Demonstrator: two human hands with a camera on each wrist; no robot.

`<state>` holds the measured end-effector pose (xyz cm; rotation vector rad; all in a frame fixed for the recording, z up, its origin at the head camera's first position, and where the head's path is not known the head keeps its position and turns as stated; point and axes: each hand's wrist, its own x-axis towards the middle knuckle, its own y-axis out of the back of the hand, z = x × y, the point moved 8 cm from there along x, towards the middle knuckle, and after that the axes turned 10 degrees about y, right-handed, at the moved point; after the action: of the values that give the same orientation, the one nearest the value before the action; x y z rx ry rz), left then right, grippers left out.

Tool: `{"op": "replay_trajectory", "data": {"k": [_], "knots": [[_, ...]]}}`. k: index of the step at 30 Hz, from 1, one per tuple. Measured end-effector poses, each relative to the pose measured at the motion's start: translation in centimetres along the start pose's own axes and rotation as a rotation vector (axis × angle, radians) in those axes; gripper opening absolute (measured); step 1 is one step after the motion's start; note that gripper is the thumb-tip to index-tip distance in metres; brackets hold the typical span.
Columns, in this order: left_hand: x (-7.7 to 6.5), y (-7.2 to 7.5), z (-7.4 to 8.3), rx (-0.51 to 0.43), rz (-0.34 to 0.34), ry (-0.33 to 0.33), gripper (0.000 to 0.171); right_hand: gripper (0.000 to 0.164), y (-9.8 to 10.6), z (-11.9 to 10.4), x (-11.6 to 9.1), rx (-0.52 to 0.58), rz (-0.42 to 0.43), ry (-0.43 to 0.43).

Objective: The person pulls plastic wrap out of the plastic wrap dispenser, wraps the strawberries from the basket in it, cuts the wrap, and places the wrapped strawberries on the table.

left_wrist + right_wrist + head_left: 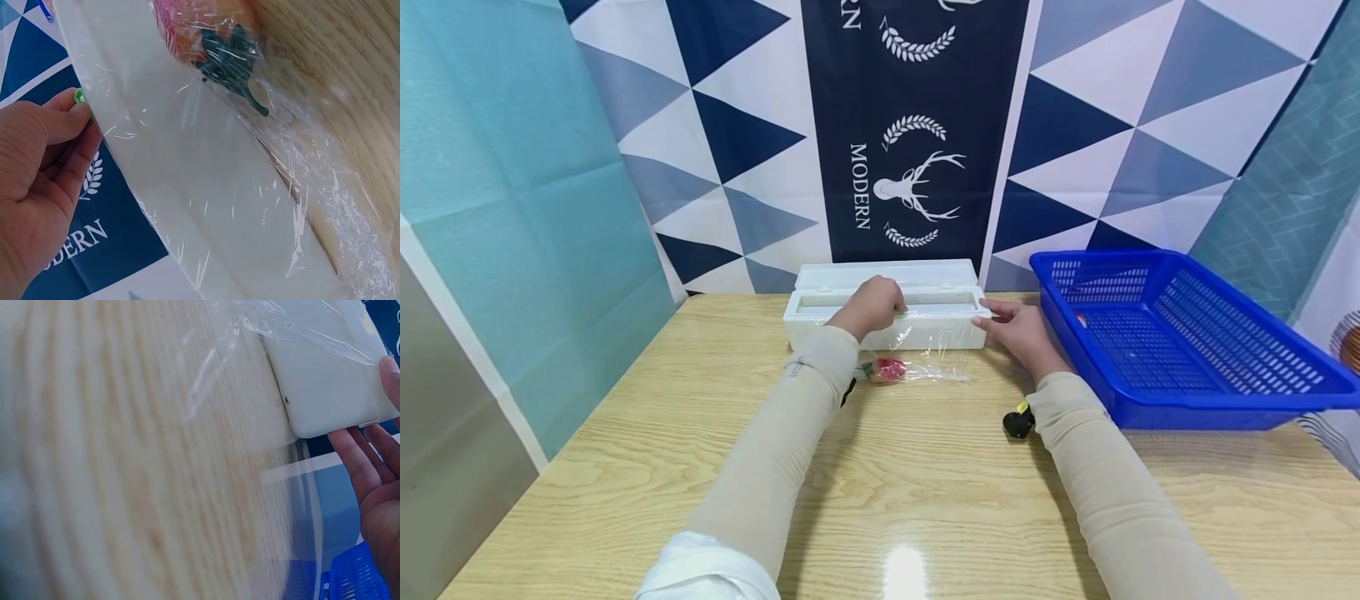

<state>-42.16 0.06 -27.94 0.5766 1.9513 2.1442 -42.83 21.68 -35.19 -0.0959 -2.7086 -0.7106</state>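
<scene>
A long white box (925, 329) stands at the back of the table with its lid (887, 273) raised. My left hand (872, 307) reaches over its front rim. In the left wrist view, the thumb and fingers pinch a small green piece (79, 95), mostly hidden. Clear plastic film (312, 162) hangs across the box's front. Within the film, in front of the box, lies a pink-orange artificial flower (215, 28) with a dark green leaf (231, 65). At the box's right end, my right hand (1018, 333) touches the corner with thumb and fairly straight fingers.
A blue perforated basket (1232, 402) stands to the right, close to my right forearm. Behind the box rises a patterned cloth wall (917, 92). A black wrist device (1018, 423) with a yellow mark hangs at my right cuff. The wooden table (940, 492) extends towards me.
</scene>
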Motion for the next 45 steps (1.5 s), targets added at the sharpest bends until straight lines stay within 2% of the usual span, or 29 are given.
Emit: {"op": "replay_trajectory", "data": {"k": [18,45], "knots": [[-0.7,0.4,-0.8,0.010,0.021,-0.026,0.035,0.061,0.1,-0.1,0.0,0.005,0.012,0.028],[-1.1,0.2,-2.1,-0.020,-0.010,0.031,0.032,0.063,0.0,0.1,-0.1,0.015,0.015,0.028]]}}
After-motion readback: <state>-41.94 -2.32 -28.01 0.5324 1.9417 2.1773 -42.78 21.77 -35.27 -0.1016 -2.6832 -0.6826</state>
